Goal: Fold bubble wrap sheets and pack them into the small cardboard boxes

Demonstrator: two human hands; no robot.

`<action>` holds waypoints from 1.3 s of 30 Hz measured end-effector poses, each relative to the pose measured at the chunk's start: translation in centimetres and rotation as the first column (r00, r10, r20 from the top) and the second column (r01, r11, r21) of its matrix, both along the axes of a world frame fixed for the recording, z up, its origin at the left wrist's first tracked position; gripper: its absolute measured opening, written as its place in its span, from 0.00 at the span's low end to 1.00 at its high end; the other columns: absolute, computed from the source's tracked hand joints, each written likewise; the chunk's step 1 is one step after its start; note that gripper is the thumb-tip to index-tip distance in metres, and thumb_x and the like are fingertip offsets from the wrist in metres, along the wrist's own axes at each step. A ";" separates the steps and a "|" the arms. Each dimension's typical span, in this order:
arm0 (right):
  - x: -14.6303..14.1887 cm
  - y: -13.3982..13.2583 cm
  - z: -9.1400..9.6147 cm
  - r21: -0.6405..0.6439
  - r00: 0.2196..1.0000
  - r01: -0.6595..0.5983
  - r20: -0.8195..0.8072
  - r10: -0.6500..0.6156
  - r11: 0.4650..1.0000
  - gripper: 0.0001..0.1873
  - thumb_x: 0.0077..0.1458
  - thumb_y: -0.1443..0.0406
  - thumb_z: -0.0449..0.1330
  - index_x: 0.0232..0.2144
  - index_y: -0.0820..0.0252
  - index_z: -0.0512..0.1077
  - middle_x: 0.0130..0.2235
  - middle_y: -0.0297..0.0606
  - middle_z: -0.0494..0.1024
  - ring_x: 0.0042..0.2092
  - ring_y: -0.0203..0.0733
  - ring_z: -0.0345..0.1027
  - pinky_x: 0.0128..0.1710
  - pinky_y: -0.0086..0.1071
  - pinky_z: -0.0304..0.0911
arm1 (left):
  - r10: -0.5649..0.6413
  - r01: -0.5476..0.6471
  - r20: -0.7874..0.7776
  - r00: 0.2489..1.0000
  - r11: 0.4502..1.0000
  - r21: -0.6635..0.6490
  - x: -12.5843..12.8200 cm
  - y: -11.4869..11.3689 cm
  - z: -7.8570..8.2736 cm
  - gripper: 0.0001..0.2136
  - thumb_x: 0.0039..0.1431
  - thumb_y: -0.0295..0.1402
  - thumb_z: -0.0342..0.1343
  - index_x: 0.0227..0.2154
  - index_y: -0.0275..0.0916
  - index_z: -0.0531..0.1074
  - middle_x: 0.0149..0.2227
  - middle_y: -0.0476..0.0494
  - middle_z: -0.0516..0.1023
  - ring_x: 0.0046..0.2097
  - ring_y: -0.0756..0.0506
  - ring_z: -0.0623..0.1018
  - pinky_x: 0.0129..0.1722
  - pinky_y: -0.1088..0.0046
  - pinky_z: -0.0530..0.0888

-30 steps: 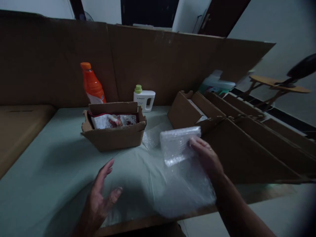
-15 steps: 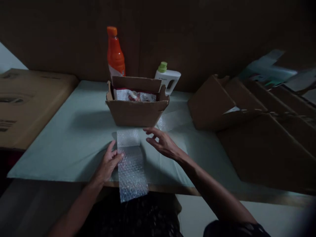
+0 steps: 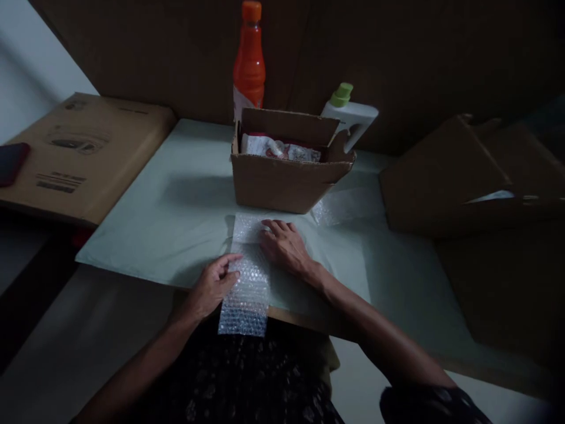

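A strip of clear bubble wrap (image 3: 247, 282) lies lengthwise in front of me, its near end hanging past the table edge. At its left side is my left hand (image 3: 216, 285), thumb and forefinger apart with their tips touching the wrap. My right hand (image 3: 286, 244) rests palm down over the wrap's upper right edge, fingers stretched to the left. Just beyond the far end of the strip stands an open cardboard box (image 3: 278, 179), with a white and red printed packet (image 3: 280, 148) inside.
Behind the box stand an orange bottle (image 3: 249, 65) and a white jug with a green cap (image 3: 342, 95). Another clear wrap piece (image 3: 346, 206) lies right of it. Larger cartons (image 3: 436, 176) fill the right; a flat printed carton (image 3: 88, 147) bearing a dark phone-like object (image 3: 12, 164) is left.
My right hand has come down from above the table onto the bubble wrap's upper part. My left hand stays at its left edge. The view has shifted left and down.
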State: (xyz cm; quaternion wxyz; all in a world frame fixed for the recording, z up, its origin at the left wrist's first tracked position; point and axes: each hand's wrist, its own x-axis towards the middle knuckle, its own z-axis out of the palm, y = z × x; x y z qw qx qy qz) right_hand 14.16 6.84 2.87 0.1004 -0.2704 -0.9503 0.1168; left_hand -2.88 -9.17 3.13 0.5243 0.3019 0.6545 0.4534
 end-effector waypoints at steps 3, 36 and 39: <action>-1.0 1.7 0.7 -0.056 0.993 0.080 -0.080 -0.084 0.995 0.11 0.64 0.68 0.56 0.38 0.60 0.79 0.47 0.45 0.83 0.47 0.49 0.74 0.49 0.42 0.64 | -0.080 0.096 0.173 0.982 0.992 -0.081 0.7 -0.9 0.1 0.14 0.48 0.35 0.62 0.38 0.36 0.77 0.24 0.53 0.71 0.24 0.53 0.66 0.24 0.77 0.61; 4.5 -7.1 -2.9 -0.190 0.875 0.422 -0.171 -0.453 0.887 0.32 0.58 0.58 0.58 0.63 0.63 0.65 0.35 0.41 0.80 0.38 0.50 0.72 0.43 0.41 0.63 | 0.084 0.237 -0.640 0.763 0.886 0.398 3.2 -5.8 0.0 0.16 0.61 0.30 0.56 0.51 0.41 0.74 0.49 0.39 0.77 0.50 0.41 0.78 0.54 0.60 0.76; 4.5 -6.9 -3.5 -0.086 0.901 0.394 -0.160 -0.403 0.915 0.33 0.60 0.57 0.58 0.65 0.62 0.63 0.37 0.44 0.80 0.40 0.53 0.72 0.43 0.43 0.61 | 0.020 0.487 -0.832 0.554 0.803 0.343 3.5 -4.5 -1.0 0.18 0.59 0.26 0.56 0.53 0.41 0.75 0.56 0.37 0.75 0.57 0.37 0.73 0.59 0.53 0.72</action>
